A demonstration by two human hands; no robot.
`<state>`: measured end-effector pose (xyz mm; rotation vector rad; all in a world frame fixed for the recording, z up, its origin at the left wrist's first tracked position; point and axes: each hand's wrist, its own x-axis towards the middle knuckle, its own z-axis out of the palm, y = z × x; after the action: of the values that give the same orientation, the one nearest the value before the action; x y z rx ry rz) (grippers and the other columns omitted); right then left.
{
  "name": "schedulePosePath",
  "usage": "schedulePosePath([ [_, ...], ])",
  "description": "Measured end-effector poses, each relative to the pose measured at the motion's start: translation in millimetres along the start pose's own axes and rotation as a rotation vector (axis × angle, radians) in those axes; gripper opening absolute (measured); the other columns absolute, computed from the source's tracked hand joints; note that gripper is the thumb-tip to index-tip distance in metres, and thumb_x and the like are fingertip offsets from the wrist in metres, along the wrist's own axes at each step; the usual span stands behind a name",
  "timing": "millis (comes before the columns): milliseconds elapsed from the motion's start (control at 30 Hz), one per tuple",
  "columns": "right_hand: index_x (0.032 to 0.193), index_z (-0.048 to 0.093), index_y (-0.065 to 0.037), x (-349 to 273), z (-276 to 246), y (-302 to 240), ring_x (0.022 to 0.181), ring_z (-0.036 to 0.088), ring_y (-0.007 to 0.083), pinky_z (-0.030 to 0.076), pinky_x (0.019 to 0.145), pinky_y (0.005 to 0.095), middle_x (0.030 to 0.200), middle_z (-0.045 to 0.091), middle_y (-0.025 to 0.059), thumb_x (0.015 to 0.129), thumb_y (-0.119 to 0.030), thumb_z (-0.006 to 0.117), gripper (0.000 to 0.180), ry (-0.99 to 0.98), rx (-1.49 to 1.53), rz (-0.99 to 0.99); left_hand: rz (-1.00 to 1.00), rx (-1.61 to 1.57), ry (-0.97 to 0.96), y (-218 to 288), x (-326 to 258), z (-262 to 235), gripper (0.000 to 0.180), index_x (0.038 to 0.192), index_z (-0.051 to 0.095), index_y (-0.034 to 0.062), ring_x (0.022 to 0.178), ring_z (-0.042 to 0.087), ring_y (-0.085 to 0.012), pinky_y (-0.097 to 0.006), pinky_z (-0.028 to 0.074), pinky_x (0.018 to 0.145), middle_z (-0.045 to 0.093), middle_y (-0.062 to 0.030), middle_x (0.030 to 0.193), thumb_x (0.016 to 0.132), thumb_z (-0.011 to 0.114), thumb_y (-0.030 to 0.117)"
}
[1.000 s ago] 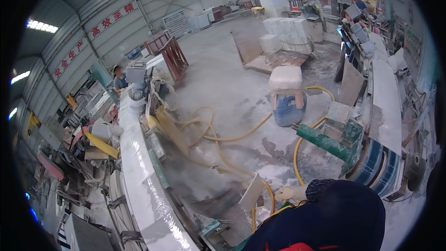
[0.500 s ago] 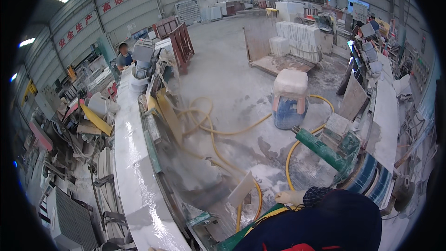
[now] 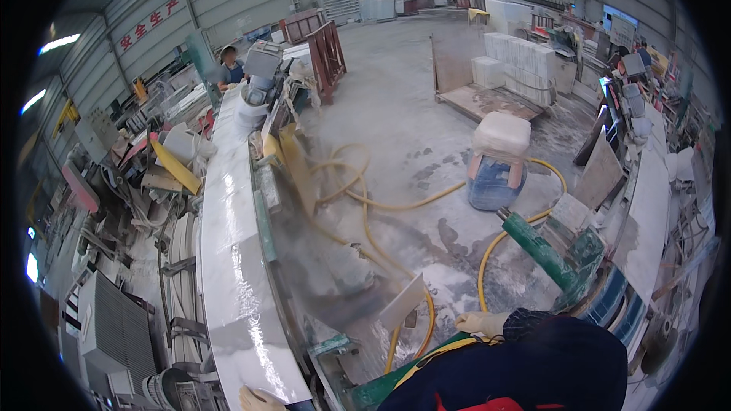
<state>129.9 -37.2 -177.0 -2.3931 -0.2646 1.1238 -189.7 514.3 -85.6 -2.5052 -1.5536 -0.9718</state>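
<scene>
My left hand (image 3: pixel 259 399), in a pale glove, is partly in view at the lower edge. Its fingers lie stretched out at the near end of a long white stone slab (image 3: pixel 236 266), which is wet and shiny. My right hand (image 3: pixel 480 323), also in a pale glove below a dark sleeve, is by the edge of a green metal frame (image 3: pixel 381 388). The finger shape there is too small to make out, and nothing shows in the hand. A thin pale panel (image 3: pixel 401 301) leans to the left of that hand.
A yellow hose (image 3: pixel 411 204) winds across the wet floor. Beyond it stands a blue drum with a wrapped top (image 3: pixel 496 183). A green machine arm (image 3: pixel 544 255) juts in at the right. Stone blocks (image 3: pixel 521 65) sit on a pallet farther back. Another person (image 3: pixel 231 68) stands behind the left-hand machine.
The view has turned a little left, so the scene sits farther right. My left hand has come into view at the slab's near end. My right hand stays by the green frame.
</scene>
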Motion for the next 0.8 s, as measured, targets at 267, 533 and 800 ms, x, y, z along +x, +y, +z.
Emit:
schedulePosePath([
  [267, 0.135, 0.065, -0.021, 2.3, -7.1, -8.7, 0.124, 0.063, 0.0245, 0.048, 0.104, 0.0379, 0.134, 0.068, 0.0065, 0.097, -0.041, 0.057, 0.044, -0.110, -0.047, 0.095, -0.007, 0.070, -0.032, -6.1, -3.8, 0.2, 0.043, 0.124, 0.069, 0.0003, 0.115, 0.064, -0.0426, -0.052, 0.049, 0.102, 0.069, -0.0236, 0.123, 0.103, 0.053, 0.035],
  [533, 0.132, 0.068, -0.024, 9.5, 0.9, -8.5, 0.117, 0.067, 0.0225, 0.050, 0.102, 0.0362, 0.127, 0.072, 0.0053, 0.093, -0.046, 0.059, 0.045, -0.057, -0.056, 0.084, 0.157, 0.094, 0.193, -22.6, -9.5, 15.4, 0.034, 0.119, 0.070, 0.0007, 0.106, 0.067, -0.0418, -0.051, 0.054, 0.094, 0.071, -0.0219, 0.115, 0.101, 0.059, 0.028],
  [800, 0.130, 0.069, -0.021, 19.3, 4.4, 0.1, 0.114, 0.068, 0.0211, 0.051, 0.099, 0.0354, 0.124, 0.073, 0.0054, 0.093, -0.043, 0.061, 0.043, -0.085, -0.030, 0.068, 0.112, 0.053, 0.128, -12.6, -11.6, -2.4, 0.034, 0.120, 0.069, 0.0001, 0.106, 0.065, -0.0424, -0.051, 0.053, 0.095, 0.070, -0.0231, 0.115, 0.101, 0.060, 0.027],
])
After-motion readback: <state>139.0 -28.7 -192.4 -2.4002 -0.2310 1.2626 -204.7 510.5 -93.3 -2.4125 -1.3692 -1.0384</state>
